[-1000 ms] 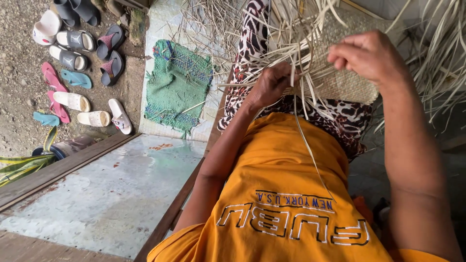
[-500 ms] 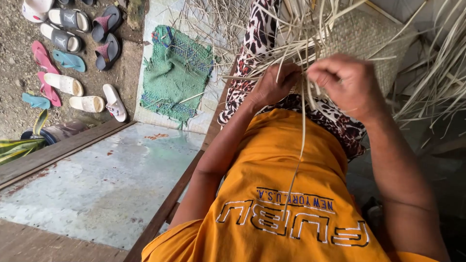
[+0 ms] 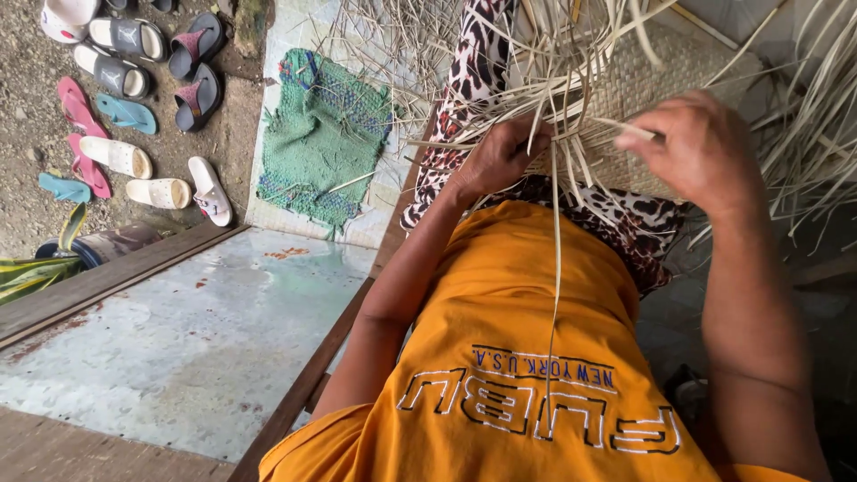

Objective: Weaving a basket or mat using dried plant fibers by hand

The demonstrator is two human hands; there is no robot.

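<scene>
A half-woven mat of pale dried leaf strips lies across my lap, with loose strips fanning out on every side. My left hand presses on the mat's near edge, its fingers closed over a few strips. My right hand is a little to the right, pinching a single strip that runs leftward across the weave. One long strip hangs down over my orange shirt.
A green knitted rag lies on the concrete step to the left. Several sandals and slippers are scattered on the dirt beyond it. A worn painted floor with a wooden edge beam sits at lower left.
My right hand has moved rightward and down along the mat edge, drawing a strip with it. My left hand stays on the weave. The view has shifted slightly.
</scene>
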